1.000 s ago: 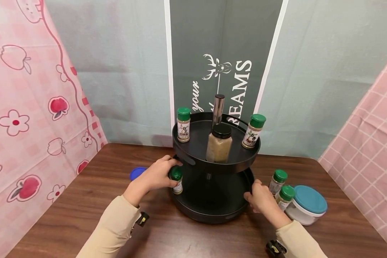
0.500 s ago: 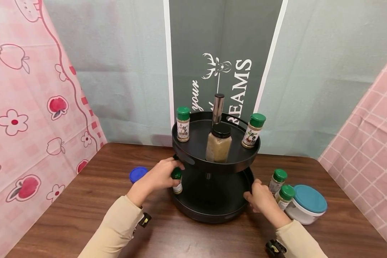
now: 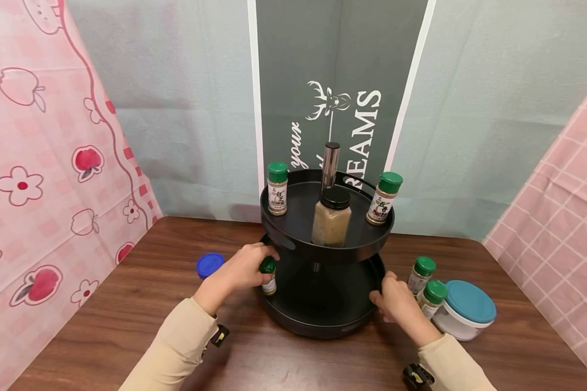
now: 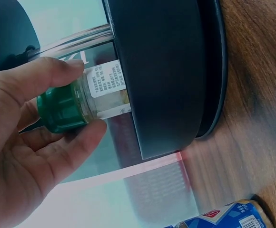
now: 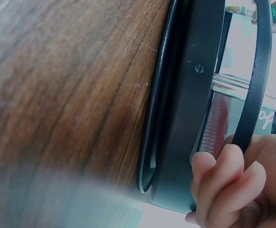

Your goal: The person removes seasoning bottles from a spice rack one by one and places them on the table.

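Observation:
My left hand (image 3: 242,267) pinches the green cap of a spice jar (image 3: 269,285), which stands upright at the left side of the lower tier of a black two-tier rack (image 3: 318,329). In the left wrist view, thumb and fingers are around the cap, and the jar's labelled glass (image 4: 107,88) goes down behind the tier's wall. My right hand (image 3: 402,305) grips the lower tier's rim on the right; its curled fingers (image 5: 231,185) show in the right wrist view. On the upper tier stand two green-capped spice jars (image 3: 278,190) and a black-lidded jar (image 3: 331,220).
Right of the rack, two more green-capped jars (image 3: 432,294) stand beside a round container with a blue lid (image 3: 471,302). Behind my left hand is a blue-lidded can (image 3: 209,264), partly hidden. The rack's metal post (image 3: 330,165) rises above the upper tier. Fabric hangs behind the wooden table.
My left hand has shifted slightly right over the jar, its fingers reaching a little further across the cap. The jar, the rack and my right hand look unmoved.

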Available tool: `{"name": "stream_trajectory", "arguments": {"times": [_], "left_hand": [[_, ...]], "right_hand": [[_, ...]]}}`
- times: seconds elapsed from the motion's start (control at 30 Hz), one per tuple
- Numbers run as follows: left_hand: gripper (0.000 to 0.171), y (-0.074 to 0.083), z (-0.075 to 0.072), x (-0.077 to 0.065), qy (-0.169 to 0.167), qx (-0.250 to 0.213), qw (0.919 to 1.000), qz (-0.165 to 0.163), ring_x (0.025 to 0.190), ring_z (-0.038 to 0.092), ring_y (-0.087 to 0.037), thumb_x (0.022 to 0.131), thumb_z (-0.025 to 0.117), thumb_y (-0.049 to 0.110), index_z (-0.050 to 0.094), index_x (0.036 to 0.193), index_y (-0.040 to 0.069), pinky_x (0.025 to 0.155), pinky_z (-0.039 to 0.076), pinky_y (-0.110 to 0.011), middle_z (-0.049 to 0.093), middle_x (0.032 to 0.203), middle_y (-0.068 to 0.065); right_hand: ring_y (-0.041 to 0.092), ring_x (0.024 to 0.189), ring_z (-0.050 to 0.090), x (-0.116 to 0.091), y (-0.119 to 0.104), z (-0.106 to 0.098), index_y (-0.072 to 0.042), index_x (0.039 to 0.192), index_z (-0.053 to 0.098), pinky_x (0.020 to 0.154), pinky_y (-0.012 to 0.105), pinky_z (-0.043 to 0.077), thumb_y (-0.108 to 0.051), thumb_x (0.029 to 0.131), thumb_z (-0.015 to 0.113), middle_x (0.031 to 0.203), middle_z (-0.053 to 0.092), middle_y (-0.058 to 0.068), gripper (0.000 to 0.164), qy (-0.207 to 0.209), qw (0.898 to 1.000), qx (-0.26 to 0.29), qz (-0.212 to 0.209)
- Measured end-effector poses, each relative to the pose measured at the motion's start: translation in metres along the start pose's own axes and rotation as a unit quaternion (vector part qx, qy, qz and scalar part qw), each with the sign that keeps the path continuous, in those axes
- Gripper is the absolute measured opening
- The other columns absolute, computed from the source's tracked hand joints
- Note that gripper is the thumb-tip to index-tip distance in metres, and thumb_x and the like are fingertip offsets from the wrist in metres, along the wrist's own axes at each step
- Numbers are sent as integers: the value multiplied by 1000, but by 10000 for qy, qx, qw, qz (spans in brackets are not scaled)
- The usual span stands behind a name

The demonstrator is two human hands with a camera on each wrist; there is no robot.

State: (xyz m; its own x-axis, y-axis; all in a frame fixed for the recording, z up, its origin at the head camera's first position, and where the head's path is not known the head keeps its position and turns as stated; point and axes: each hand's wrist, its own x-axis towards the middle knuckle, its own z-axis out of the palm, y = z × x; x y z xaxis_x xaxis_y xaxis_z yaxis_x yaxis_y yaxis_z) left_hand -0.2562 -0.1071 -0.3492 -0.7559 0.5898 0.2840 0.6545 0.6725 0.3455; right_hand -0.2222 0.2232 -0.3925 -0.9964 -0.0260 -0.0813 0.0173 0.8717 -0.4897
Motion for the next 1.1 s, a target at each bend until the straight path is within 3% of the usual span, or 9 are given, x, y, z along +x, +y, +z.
{"name": "stream_trajectory", "arguments": {"times": [0.2, 0.6, 0.83, 1.1], "left_hand": [[32, 2, -4, 1, -84, -20, 9999, -97, 76, 54, -14, 71, 72, 13, 63, 100, 3, 61, 50, -29, 61, 95, -10], [35, 13, -29, 2, 170, 87, 9994, -297, 83, 55, -15, 71, 75, 18, 63, 101, 6, 69, 51, -32, 63, 97, -6], [34, 10, -31, 1, 332, 186, 9990, -224, 85, 55, -15, 70, 75, 21, 63, 99, 9, 71, 51, -35, 64, 95, -4], [35, 8, -32, -2, 440, 132, 9988, -158, 80, 55, -12, 69, 76, 21, 62, 99, 9, 65, 51, -31, 64, 94, -4]], "right_hand": [[15, 40, 51, 0, 0, 0, 24, 126, 17, 45, 32, 45, -14, 83, 52, 51, 53, 6, 67, 11, 10000, -1, -14], [15, 39, 50, -1, 0, 0, 23, 124, 19, 44, 32, 45, -13, 82, 52, 52, 53, 6, 65, 39, 10000, -3, -22], [15, 40, 50, 0, 1, 1, 23, 124, 19, 44, 32, 45, -13, 82, 52, 52, 53, 6, 65, 52, 10000, 7, -39], [15, 40, 51, -1, 1, 0, 23, 124, 20, 44, 31, 45, -13, 83, 51, 52, 53, 6, 63, 26, 10000, 44, -29]]}}
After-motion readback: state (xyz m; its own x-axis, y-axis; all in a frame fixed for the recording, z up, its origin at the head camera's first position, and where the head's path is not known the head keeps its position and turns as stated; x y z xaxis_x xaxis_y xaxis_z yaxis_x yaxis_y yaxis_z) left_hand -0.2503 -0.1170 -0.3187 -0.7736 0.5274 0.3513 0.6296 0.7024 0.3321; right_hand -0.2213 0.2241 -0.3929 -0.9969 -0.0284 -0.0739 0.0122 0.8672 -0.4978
